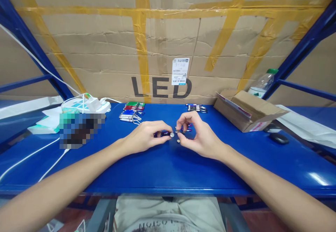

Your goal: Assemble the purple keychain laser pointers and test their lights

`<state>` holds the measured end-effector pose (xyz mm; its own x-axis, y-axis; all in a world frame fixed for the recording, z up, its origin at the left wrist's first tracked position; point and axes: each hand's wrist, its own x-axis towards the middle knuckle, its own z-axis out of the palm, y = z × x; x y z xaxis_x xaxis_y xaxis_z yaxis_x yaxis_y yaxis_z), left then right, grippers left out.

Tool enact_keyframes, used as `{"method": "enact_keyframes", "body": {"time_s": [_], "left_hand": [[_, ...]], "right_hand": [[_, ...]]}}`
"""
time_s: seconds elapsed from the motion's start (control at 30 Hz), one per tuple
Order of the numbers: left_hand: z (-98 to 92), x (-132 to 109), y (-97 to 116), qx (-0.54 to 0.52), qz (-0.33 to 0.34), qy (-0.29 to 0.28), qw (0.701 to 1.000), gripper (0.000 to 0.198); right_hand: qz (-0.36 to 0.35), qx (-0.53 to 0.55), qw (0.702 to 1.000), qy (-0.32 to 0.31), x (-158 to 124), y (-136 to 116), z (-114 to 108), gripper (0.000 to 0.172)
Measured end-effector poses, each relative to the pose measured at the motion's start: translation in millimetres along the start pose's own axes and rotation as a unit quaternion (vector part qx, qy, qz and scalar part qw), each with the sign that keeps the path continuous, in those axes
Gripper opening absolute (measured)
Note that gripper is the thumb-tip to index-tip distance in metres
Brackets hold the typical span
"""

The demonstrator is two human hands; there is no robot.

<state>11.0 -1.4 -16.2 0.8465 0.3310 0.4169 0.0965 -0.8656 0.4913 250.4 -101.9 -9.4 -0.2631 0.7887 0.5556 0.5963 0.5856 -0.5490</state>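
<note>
Purple tube (165, 134), left hand (143, 136) pinching it, right hand (202, 136) beside, its grip unclear

- 1 white label (180, 71) on the taped cardboard panel (105, 49)
- 1 cardboard box (258, 107) near 1 green-capped bottle (263, 82)
- 1 black mouse (278, 138) near that box
- 1 white power strip (105, 108) at left
</note>
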Motion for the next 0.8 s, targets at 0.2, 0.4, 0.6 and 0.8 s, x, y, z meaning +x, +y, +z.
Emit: {"method": "enact_keyframes", "body": {"time_s": [0.2,0.4,0.6,0.8], "left_hand": [[4.6,0.2,-1.3,-0.007,-0.033,0.011,0.999,0.022],[9.2,2.0,1.4,-0.044,-0.058,-0.004,0.997,0.018],[10.2,2.7,0.6,-0.036,-0.047,-0.006,0.998,0.019],[9.6,2.0,2.3,0.009,-0.027,0.007,1.0,0.016]], "right_hand": [[-0.013,-0.002,1.0,-0.013,-0.8,0.1,1.9,0.033],[0.01,0.029,0.999,-0.027,-0.5,2.0,3.7,0.035],[0.029,0.051,0.997,-0.05,-0.8,4.0,6.0,0.038],[0.03,0.036,0.998,-0.05,-0.3,3.8,5.4,0.038]]}}
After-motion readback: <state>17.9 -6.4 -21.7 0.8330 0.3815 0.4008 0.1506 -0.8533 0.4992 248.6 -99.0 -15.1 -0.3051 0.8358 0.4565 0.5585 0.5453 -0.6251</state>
